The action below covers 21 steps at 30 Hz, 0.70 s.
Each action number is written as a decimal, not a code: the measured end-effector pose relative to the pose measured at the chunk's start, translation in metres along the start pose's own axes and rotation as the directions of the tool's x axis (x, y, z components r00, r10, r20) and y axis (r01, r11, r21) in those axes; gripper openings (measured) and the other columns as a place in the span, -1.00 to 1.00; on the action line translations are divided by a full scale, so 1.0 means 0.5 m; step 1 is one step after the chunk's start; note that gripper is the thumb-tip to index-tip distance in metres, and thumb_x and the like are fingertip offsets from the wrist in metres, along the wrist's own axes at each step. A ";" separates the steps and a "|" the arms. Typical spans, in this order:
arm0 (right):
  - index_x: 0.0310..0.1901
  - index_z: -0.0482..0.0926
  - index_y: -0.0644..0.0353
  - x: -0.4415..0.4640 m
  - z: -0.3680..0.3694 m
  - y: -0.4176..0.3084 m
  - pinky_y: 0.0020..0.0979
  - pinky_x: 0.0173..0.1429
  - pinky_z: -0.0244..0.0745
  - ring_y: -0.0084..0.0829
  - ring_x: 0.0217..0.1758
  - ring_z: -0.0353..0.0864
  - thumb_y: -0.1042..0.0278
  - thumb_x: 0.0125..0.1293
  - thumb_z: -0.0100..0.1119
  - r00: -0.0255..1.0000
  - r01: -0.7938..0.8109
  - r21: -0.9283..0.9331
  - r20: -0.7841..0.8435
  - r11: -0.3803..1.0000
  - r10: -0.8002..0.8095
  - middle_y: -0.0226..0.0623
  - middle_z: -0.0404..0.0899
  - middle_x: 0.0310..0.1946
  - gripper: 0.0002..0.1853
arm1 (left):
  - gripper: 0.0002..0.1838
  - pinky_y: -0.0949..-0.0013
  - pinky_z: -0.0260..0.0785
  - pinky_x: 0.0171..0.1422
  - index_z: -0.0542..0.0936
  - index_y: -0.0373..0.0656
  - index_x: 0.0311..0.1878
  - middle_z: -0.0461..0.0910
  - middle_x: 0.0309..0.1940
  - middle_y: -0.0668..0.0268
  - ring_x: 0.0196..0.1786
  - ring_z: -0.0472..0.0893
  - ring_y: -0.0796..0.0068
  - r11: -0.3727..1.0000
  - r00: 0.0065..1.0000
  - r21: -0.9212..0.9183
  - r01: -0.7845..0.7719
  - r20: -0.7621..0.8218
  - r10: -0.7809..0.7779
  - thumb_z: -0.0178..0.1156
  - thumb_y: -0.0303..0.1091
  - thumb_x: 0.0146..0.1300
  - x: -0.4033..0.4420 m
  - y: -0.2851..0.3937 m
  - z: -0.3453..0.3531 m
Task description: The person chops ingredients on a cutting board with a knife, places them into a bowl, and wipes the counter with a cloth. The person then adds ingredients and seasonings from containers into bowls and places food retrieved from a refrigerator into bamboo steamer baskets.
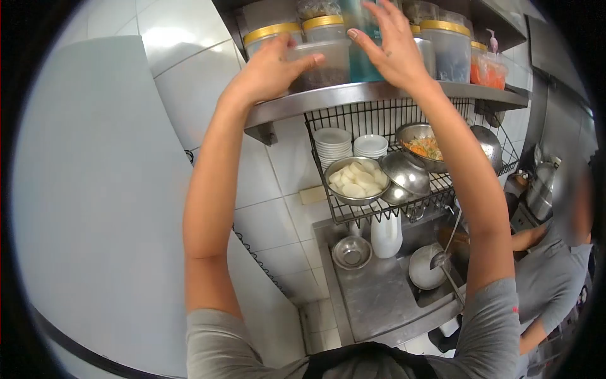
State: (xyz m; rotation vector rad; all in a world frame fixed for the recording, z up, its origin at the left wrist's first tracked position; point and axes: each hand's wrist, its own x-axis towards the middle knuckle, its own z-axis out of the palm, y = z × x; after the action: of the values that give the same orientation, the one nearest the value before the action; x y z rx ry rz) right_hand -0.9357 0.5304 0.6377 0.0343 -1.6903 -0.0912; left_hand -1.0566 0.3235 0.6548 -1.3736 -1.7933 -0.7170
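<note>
Across the left side of the frame stands a tall, smooth, pale grey panel [101,189]. At the lower centre is a stainless steel sink counter [372,312], with a white plastic jug [386,237] near its back edge. Between counter and shelf, right of centre, hangs a black wire rack [341,118] bearing white dishes, metal bowls and a steel bowl of pale sliced food [358,180]. Along the top runs a brushed steel shelf [341,95] lined with yellow-lidded clear jars [445,54]. At the right edge, a co-worker in a grey shirt [555,271] is partly visible.

Two bare arms reach up to the shelf. At the upper left of centre, the left hand [271,72] is partly open, its thumb across the front of a clear plastic tub with dark contents [328,66]; whether it grips the tub cannot be told. At top centre, the right hand [401,54] is wide open, fingers spread, beside a tall translucent teal container [363,60], with no firm hold visible. Tub and teal container sit side by side on the shelf; by the look of it, the hands have reached them but neither seems lifted clear.
</note>
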 end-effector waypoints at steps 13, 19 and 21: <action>-0.07 0.46 0.19 -0.012 0.032 -0.117 -0.17 0.10 0.39 -0.05 0.03 0.50 0.08 0.08 0.39 0.978 -0.077 0.152 0.203 0.985 0.045 -0.03 0.54 -0.09 -0.51 | -0.16 -0.20 0.46 0.04 0.39 -0.35 0.09 0.58 -0.03 -0.06 0.08 0.55 -0.13 0.874 0.874 0.063 0.481 0.036 -0.484 0.46 0.11 -0.08 0.199 -0.164 0.046; -0.17 0.48 0.18 0.000 -0.026 -0.122 -0.16 -0.01 0.45 -0.02 -0.11 0.59 0.12 0.07 0.40 0.961 -0.152 0.169 0.257 0.974 0.106 -0.02 0.61 -0.26 -0.59 | -0.24 0.17 0.46 0.05 0.47 -0.32 0.01 0.61 -0.07 0.00 -0.02 0.62 0.05 0.947 0.954 0.185 0.261 -0.202 -0.223 0.46 0.09 -0.10 0.162 -0.128 0.006; -0.20 0.48 0.18 0.002 -0.048 -0.124 -0.20 -0.06 0.46 -0.04 -0.14 0.59 0.11 0.06 0.41 0.955 -0.170 0.167 0.272 0.971 0.121 -0.09 0.61 -0.25 -0.59 | -0.24 0.17 0.46 0.05 0.46 -0.31 0.03 0.61 -0.07 0.00 -0.01 0.61 0.05 0.945 0.960 0.233 0.229 -0.212 -0.180 0.45 0.09 -0.10 0.150 -0.092 -0.031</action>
State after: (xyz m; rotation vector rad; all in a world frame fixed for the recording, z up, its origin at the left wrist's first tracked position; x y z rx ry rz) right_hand -0.9137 0.4677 0.6366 0.0404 -1.9547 0.1844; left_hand -1.1080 0.3395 0.7263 -0.9269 -1.8205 -0.6714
